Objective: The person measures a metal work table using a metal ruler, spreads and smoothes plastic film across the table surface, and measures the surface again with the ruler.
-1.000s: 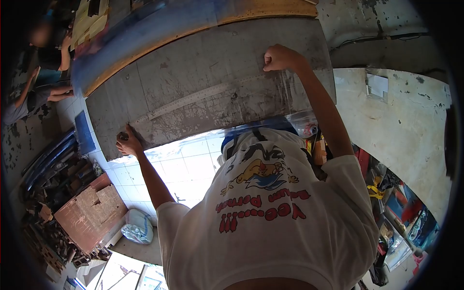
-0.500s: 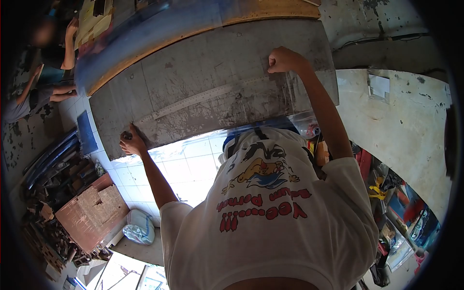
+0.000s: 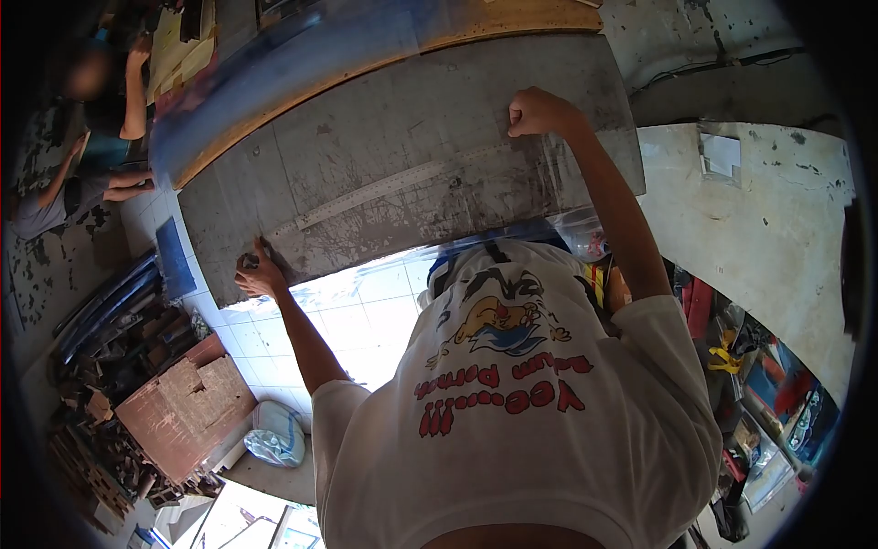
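Observation:
A long grey table top (image 3: 352, 119) with worn, scratched patches stretches in front of me. Along it lies a long pale ruler (image 3: 384, 190), marked with graduations. My left hand (image 3: 262, 276) rests at the table's near left edge, close to the ruler's left end, index finger stretched out and thumb apart from it. Between them is a dark patch that I cannot identify. Over the right part of the table, my right hand (image 3: 546, 114) is closed, its thumb and fingers pressed together just beyond the ruler's right end. Whatever it may pinch is hidden.
Behind the table runs a wooden edge (image 3: 384, 62) with a blue surface beyond. A person (image 3: 114, 119) sits at the far left. Stacked wood pieces and a reddish board (image 3: 187, 407) stand at left, beside a white bag (image 3: 276, 435). A pale panel (image 3: 741, 220) and clutter lie right.
The view has shifted slightly, so the table's left part and the surroundings appear a little further right. Both hands keep their places at the table.

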A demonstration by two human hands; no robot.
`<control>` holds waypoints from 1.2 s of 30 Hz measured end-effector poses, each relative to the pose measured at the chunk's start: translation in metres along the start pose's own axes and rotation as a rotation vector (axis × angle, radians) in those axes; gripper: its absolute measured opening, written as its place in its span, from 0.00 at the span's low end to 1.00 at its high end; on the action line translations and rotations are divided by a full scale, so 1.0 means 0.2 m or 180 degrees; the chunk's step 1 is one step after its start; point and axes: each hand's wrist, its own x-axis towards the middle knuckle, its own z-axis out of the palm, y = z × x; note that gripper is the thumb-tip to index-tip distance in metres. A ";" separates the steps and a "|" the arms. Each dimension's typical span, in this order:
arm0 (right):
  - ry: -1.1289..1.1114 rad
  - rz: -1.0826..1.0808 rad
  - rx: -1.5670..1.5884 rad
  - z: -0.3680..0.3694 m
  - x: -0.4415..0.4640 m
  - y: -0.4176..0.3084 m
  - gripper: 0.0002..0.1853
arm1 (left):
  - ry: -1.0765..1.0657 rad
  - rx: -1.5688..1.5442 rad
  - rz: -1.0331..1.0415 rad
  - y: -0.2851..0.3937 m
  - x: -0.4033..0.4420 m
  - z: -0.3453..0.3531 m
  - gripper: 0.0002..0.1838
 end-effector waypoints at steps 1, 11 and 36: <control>0.0064 -0.0063 0.0006 0.01 0.00 0.00 0.13 | 0.0273 -0.0018 0.0121 0.03 -0.01 -0.01 0.37; 0.0061 -0.0080 -0.0011 0.01 0.02 0.02 0.14 | -0.2228 -0.1819 0.3716 1.55 -0.97 -0.48 0.34; 0.0018 0.0197 0.0086 0.00 0.00 0.01 0.19 | -0.3575 -0.1545 0.2709 1.98 -1.19 -0.31 0.56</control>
